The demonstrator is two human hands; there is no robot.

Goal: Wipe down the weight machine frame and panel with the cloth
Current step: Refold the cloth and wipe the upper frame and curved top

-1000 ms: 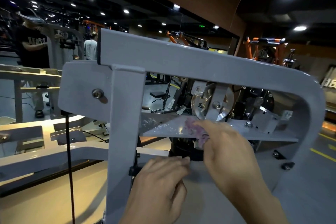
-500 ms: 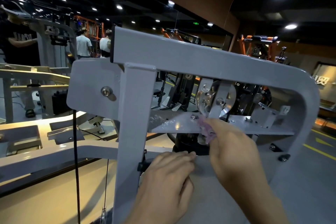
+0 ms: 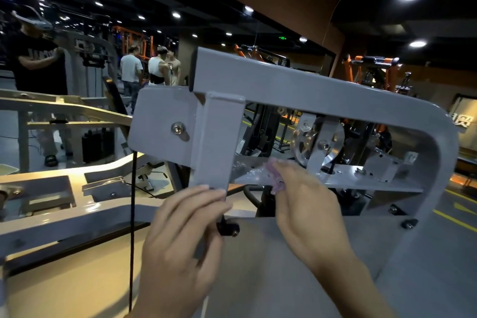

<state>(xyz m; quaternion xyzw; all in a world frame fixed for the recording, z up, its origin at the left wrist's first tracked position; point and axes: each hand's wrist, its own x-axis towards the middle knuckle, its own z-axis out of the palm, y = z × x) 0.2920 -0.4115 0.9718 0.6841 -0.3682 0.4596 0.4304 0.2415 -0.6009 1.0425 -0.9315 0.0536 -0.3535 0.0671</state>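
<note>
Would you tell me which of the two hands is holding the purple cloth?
The right hand holds the purple cloth on the metal shelf inside the frame; the left hand holds no cloth and rests on the grey upright.

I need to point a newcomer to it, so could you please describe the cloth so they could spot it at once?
Find the grey machine frame with its rounded right corner, then the flat metal shelf inside its opening. The cloth is the small crumpled purple wad that the right hand presses onto the shelf's left part, the only soft, coloured thing among grey metal.
</note>
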